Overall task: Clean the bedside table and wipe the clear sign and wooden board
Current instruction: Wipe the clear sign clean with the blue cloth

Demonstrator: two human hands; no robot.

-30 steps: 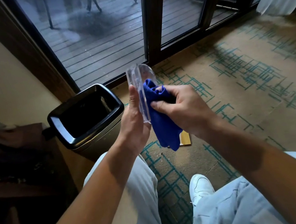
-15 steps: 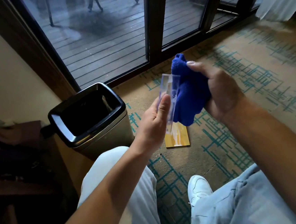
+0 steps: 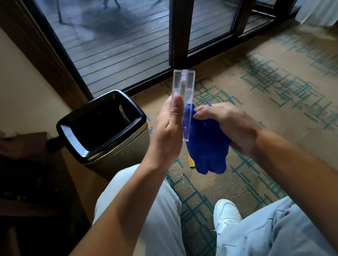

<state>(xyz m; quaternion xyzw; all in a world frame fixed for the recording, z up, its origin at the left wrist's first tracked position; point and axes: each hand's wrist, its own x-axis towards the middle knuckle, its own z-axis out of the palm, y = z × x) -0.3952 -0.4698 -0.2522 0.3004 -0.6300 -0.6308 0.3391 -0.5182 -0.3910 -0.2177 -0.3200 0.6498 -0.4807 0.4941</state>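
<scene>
My left hand (image 3: pixel 165 132) holds the clear acrylic sign (image 3: pixel 185 91) upright, edge toward me, thumb laid along its near side. My right hand (image 3: pixel 228 125) grips a bunched blue cloth (image 3: pixel 206 147) against the lower right face of the sign; the cloth hangs down below the hand. A sliver of the wooden board (image 3: pixel 191 162) shows on the carpet under the cloth; most of it is hidden. The bedside table (image 3: pixel 14 184) is the dark piece at the left edge, in shadow.
An open black-rimmed metal bin (image 3: pixel 102 132) stands on the floor just left of my left hand. Glass doors with dark frames (image 3: pixel 176 24) run across the back. Patterned carpet (image 3: pixel 275 101) spreads to the right. My knees and a white shoe (image 3: pixel 226 213) are below.
The cloth hand has come down from the top of the sign to its lower right side. The sign has turned a little and now stands higher than the cloth.
</scene>
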